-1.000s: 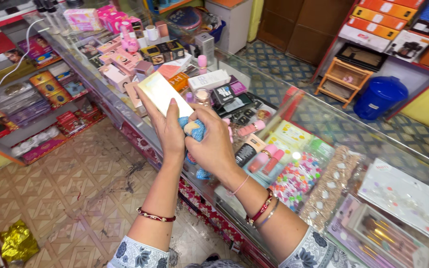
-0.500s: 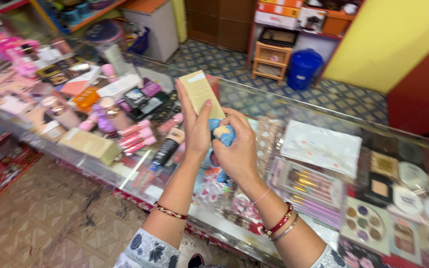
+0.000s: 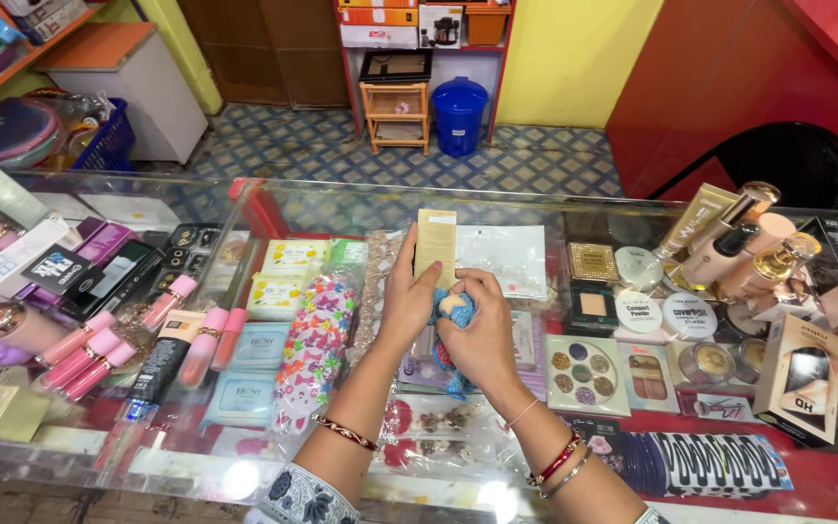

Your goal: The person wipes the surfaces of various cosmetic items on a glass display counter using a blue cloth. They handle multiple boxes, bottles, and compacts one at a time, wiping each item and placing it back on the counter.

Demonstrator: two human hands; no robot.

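My left hand [image 3: 407, 301] holds a slim pale yellow box [image 3: 435, 247] upright over the glass counter [image 3: 273, 204]. My right hand [image 3: 482, 335] presses a blue cloth [image 3: 455, 311] against the lower part of that box; a loose end of the cloth hangs below my right palm. Both hands sit close together above the middle of the counter. Bangles circle both wrists.
Under the glass lie cosmetics: pink tubes [image 3: 84, 354], a black tube [image 3: 162, 359], sachets [image 3: 264, 344], a packet of butterfly clips [image 3: 317, 349], eyeshadow palettes [image 3: 584, 374], compacts [image 3: 689, 315]. Bottles [image 3: 744, 243] and boxes [image 3: 797, 378] stand at right. Beyond are a blue bin [image 3: 460, 116] and a wooden stool [image 3: 396, 116].
My view has swung to the right along the counter. Both hands have stayed together, and the box now stands upright with the cloth pressed on its lower part.
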